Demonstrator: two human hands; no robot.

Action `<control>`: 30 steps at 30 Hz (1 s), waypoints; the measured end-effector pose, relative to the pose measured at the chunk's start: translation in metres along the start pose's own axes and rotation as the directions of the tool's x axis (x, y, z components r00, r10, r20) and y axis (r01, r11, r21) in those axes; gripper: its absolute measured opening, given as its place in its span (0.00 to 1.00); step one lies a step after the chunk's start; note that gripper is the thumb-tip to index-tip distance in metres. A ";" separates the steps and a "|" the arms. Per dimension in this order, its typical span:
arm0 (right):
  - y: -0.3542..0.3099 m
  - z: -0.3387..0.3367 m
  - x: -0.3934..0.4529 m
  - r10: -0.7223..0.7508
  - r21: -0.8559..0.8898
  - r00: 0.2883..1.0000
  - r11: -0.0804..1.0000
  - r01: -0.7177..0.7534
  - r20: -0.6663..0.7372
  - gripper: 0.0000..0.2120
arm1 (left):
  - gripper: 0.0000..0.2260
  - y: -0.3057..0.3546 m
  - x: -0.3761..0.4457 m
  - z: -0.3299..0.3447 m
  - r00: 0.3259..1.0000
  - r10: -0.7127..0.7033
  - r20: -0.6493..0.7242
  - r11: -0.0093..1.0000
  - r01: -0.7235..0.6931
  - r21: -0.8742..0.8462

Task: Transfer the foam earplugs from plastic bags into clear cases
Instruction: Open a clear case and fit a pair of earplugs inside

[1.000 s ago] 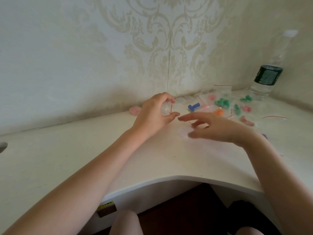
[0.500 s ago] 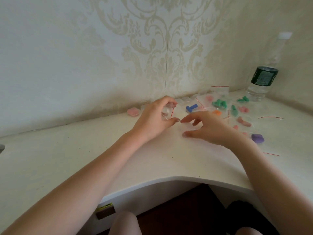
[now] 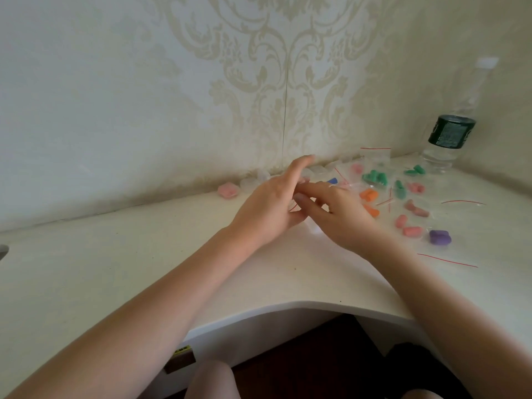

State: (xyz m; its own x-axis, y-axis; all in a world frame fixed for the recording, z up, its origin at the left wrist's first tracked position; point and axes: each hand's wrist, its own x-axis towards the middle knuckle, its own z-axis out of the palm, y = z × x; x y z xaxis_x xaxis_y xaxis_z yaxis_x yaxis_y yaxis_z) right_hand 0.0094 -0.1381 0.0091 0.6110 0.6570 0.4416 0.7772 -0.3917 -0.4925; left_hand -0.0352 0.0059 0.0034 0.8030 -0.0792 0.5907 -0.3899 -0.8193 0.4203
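A small clear plastic bag, red-striped at its mouth, sits between your hands at desk centre. Your left hand pinches it; your right hand works its fingers at the opening. It likely handles light, limp and slippery, so grip the edges. More bagged earplugs lie at two o'clock.

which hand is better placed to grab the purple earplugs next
Right, probably. The purple earplugs lie on the desk just to the outer side of the right hand. The left hand would have to cross over the right one to reach them.
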 end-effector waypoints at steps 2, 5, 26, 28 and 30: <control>-0.005 0.002 0.002 0.051 0.072 0.997 0.996 -0.048 -0.054 0.11 | 0.37 0.002 -0.001 0.002 0.999 -0.003 0.048 0.999 0.006 -0.052; -0.008 0.004 0.002 0.156 0.150 0.972 0.980 -0.130 -0.179 0.10 | 0.40 0.008 -0.004 0.007 0.992 0.045 0.121 0.998 -0.039 -0.056; 0.009 -0.005 0.007 0.333 0.416 0.929 0.876 -0.244 -0.158 0.09 | 0.02 -0.017 0.013 -0.009 0.737 -0.639 0.222 0.223 0.453 -0.863; 0.006 -0.005 0.006 0.345 0.493 0.936 0.827 -0.269 -0.067 0.06 | 0.02 -0.016 0.012 -0.009 0.739 -0.642 0.205 0.220 0.434 -0.874; 0.005 -0.005 0.006 0.356 0.579 0.934 0.763 -0.290 -0.002 0.07 | 0.03 -0.016 0.012 -0.010 0.731 -0.652 0.202 0.205 0.427 -0.881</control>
State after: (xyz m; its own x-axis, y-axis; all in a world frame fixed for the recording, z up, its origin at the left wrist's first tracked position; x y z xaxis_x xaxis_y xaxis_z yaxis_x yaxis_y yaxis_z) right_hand 0.0175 -0.1394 0.0126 0.8480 0.4733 0.2385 0.3285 -0.1163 -0.9373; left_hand -0.0239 0.0238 0.0103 0.9322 0.3615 0.0183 -0.1342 0.2984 0.9450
